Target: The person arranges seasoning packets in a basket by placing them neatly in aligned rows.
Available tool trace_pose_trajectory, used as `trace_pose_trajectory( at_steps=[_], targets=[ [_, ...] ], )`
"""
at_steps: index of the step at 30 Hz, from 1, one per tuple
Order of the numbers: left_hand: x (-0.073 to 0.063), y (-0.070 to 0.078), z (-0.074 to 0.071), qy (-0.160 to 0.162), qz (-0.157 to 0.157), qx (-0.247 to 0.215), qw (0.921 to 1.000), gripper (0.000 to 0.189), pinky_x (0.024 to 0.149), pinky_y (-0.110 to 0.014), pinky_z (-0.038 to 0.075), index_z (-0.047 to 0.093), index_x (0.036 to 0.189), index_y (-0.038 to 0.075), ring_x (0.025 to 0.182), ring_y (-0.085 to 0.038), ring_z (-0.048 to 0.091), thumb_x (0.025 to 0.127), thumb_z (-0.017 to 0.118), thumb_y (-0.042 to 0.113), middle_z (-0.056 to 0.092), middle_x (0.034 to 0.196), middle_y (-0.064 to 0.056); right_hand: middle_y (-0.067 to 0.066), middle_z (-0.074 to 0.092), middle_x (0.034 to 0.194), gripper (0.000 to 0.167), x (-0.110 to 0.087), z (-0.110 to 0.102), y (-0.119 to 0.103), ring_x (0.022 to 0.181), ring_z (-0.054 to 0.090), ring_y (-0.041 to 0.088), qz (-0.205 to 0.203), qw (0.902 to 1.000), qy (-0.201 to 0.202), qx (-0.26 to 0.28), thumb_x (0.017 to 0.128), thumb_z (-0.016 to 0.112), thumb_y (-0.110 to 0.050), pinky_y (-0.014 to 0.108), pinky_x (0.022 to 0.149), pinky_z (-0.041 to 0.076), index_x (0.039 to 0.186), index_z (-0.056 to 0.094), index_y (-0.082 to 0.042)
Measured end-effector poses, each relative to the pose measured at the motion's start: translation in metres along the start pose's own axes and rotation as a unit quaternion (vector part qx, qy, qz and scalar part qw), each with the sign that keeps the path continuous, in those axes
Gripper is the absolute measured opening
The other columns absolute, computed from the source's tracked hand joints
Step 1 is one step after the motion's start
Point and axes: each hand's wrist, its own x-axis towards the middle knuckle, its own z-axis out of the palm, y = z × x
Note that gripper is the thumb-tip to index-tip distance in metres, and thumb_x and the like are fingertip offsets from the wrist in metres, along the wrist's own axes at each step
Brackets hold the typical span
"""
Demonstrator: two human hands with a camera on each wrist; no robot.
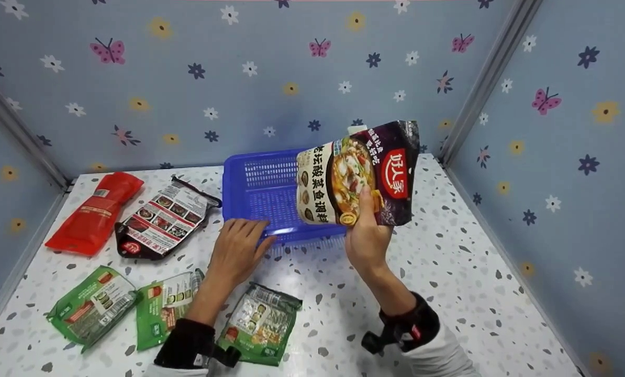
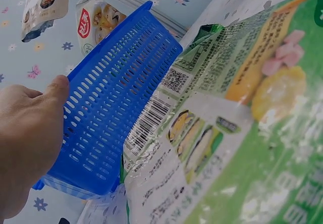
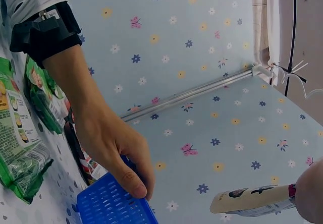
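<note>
My right hand [image 1: 367, 243] grips a dark-and-cream seasoning packet [image 1: 354, 175] by its lower edge, thumb laid across the printed front. It is held up over the right part of a blue plastic basket [image 1: 234, 191], hiding that part in the head view. The left hand [image 1: 239, 251] holds the basket's near rim, fingers over the top and thumb on the outer side, as the left wrist view also shows. Another packet with a red logo [image 2: 98, 22] shows beyond the basket's rim in that view.
To the basket's left lie a red packet [image 1: 95, 212] and a black-and-white packet [image 1: 166, 220]. Nearer are several green packets, one at the left [image 1: 92, 306], one beside the left forearm [image 1: 155, 314], one in front [image 1: 263, 324]. Patterned walls [image 1: 291, 68] enclose the speckled table [image 1: 464, 293].
</note>
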Motion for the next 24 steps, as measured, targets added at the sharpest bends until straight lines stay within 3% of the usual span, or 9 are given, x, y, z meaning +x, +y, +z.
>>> trace_pose_trajectory(
  at_steps=[7, 15, 24],
  targets=[
    [0.0, 0.001, 0.0, -0.001, 0.01, 0.003, 1.0, 0.027, 0.089, -0.046, 0.055, 0.074, 0.11, 0.011, 0.091, -0.03, 0.072, 0.107, 0.075, 0.037, 0.081, 0.095, -0.008, 0.016, 0.068, 0.151, 0.04, 0.0, 0.0, 0.0, 0.131, 0.075, 0.025, -0.011, 0.9999, 0.0, -0.008, 0.12, 0.048, -0.016, 0.045, 0.112, 0.065, 0.16, 0.049, -0.008],
    [0.0, 0.001, 0.001, 0.001, 0.007, 0.002, 1.0, 0.028, 0.08, -0.042, 0.052, 0.075, 0.107, 0.01, 0.086, -0.028, 0.07, 0.106, 0.075, 0.038, 0.081, 0.092, -0.006, 0.02, 0.06, 0.164, 0.05, 0.007, -0.005, 0.003, 0.149, 0.064, 0.029, -0.034, 0.9985, -0.004, -0.042, 0.118, 0.048, -0.01, 0.039, 0.126, 0.054, 0.167, 0.041, -0.008],
    [0.0, 0.001, 0.001, -0.008, 0.001, -0.006, 1.0, 0.029, 0.08, -0.042, 0.054, 0.076, 0.111, 0.01, 0.087, -0.028, 0.071, 0.106, 0.075, 0.039, 0.082, 0.095, -0.007, 0.014, 0.058, 0.163, 0.053, 0.029, -0.009, 0.005, 0.151, 0.061, 0.032, -0.013, 0.9874, -0.023, -0.156, 0.12, 0.052, -0.022, 0.05, 0.127, 0.053, 0.17, 0.038, -0.017]
  ],
)
